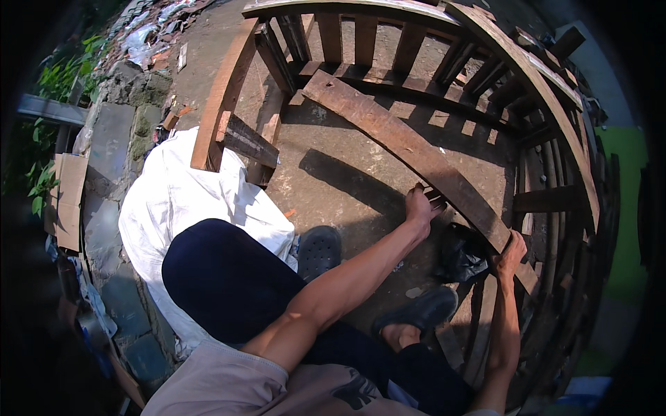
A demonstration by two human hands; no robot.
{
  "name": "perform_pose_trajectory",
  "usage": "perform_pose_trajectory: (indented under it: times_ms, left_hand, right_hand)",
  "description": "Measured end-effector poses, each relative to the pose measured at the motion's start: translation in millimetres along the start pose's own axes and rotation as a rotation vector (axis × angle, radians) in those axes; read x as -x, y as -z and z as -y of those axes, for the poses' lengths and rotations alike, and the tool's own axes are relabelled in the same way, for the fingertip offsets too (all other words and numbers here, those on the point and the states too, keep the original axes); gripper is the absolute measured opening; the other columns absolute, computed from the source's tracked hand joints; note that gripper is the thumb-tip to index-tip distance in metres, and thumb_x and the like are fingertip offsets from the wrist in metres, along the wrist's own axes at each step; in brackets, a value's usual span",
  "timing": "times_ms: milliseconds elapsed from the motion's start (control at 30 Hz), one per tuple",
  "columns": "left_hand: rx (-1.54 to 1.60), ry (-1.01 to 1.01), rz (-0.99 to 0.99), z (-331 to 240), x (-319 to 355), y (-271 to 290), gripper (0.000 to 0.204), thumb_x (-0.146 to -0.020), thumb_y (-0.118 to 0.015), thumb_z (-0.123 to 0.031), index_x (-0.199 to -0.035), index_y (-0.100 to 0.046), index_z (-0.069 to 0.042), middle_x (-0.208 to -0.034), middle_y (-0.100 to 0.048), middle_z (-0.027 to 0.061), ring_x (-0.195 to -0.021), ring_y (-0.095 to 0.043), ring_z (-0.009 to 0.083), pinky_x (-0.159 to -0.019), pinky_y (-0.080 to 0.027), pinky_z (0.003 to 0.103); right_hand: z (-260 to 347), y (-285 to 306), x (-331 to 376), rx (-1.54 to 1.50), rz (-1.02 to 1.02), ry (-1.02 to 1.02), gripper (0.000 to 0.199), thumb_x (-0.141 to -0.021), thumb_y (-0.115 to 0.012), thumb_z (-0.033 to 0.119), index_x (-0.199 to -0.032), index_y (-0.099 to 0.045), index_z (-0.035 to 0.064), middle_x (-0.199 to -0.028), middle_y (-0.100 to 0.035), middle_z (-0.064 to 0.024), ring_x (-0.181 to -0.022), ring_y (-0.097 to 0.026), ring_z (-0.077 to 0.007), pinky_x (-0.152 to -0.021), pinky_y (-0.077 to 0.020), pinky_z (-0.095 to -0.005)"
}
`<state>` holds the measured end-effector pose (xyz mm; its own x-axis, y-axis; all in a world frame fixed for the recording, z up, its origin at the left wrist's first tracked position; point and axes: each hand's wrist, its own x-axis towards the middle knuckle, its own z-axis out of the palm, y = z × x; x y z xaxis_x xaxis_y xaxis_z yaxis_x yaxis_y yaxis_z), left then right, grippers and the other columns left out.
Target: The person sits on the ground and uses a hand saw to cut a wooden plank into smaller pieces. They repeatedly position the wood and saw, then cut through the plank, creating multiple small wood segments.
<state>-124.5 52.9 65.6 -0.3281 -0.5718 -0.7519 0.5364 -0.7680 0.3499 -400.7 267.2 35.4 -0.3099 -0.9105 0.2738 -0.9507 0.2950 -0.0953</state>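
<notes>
A long, worn wooden plank (pixel 409 142) slants across the middle of the view, its far end up at the left and its near end down at the right. My right hand (pixel 510 255) is closed round the near end. Further along, my left hand (pixel 422 210) is at the plank's lower edge, thumb up against it and fingers curled underneath, partly hidden. The plank is off the ground and casts a shadow there. Around its far side stands a slatted wooden frame (pixel 409 47) with short upright pieces between long rails.
A white sack (pixel 177 187) lies to my left beside a stone-and-block wall (pixel 114 145). A black plastic bag (pixel 463 258) sits near my right foot in a dark clog (pixel 427 310). More slats are along the right side. A cardboard piece (pixel 68 201) leans far left.
</notes>
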Motion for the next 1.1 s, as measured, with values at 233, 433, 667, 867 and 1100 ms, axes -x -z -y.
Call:
perform_pose_trajectory:
  times_ms: [233,433,667,867,1100]
  left_hand:
    - [-0.091,0.054,0.149,7.0,23.0,-6.1,0.044,-0.112,-0.028,-0.031,-0.142,-0.043,-0.003,-0.124,-0.067,0.0217,-0.109,-0.071,0.0337,-0.096,-0.059,0.05]
    - [-0.221,0.004,0.206,12.8,25.2,1.8,0.043,-0.113,-0.03,-0.032,-0.129,-0.056,-0.002,-0.107,-0.072,0.0165,-0.087,-0.073,0.0259,-0.08,-0.06,0.042]
    - [-0.267,-0.007,0.227,16.5,31.9,6.6,0.045,-0.114,-0.033,-0.033,-0.119,-0.064,-0.002,-0.097,-0.072,0.0099,-0.079,-0.068,0.0191,-0.073,-0.057,0.037]
    - [-0.353,-0.062,0.29,15.9,28.5,13.8,0.043,-0.112,-0.033,-0.03,-0.13,-0.06,-0.001,-0.113,-0.07,0.0084,-0.098,-0.067,0.016,-0.088,-0.055,0.034]
    - [-0.347,-0.027,0.326,17.3,28.6,18.0,0.039,-0.111,-0.036,-0.024,-0.134,-0.058,0.0,-0.117,-0.07,0.0114,-0.104,-0.068,0.0178,-0.092,-0.055,0.036]
  right_hand:
    - [-26.1,9.5,19.9,0.051,0.02,-0.073,0.093,-0.06,-0.091,0.008,-0.143,-0.049,0.0046,-0.14,-0.055,-0.0199,-0.136,-0.049,-0.0406,-0.115,-0.0344,-0.0509]
    - [-30.0,7.7,34.9,0.046,-0.072,-0.031,0.086,-0.068,-0.085,0.008,-0.145,-0.046,0.0021,-0.14,-0.054,-0.0226,-0.136,-0.047,-0.0427,-0.115,-0.0338,-0.0518]
    - [-34.4,1.4,54.0,0.107,-0.062,-0.056,0.077,-0.077,-0.072,-0.002,-0.149,-0.043,0.0016,-0.142,-0.05,-0.0248,-0.138,-0.044,-0.0438,-0.117,-0.031,-0.0526]
    - [-36.6,-3.2,59.0,0.135,-0.066,-0.069,0.08,-0.074,-0.072,-0.005,-0.149,-0.043,0.0031,-0.144,-0.048,-0.0242,-0.139,-0.043,-0.0431,-0.117,-0.0302,-0.054]
    - [-28.5,7.0,56.5,0.111,0.028,-0.127,0.095,-0.064,-0.075,-0.008,-0.152,-0.042,0.0058,-0.146,-0.048,-0.0229,-0.14,-0.042,-0.0441,-0.117,-0.0311,-0.0535]
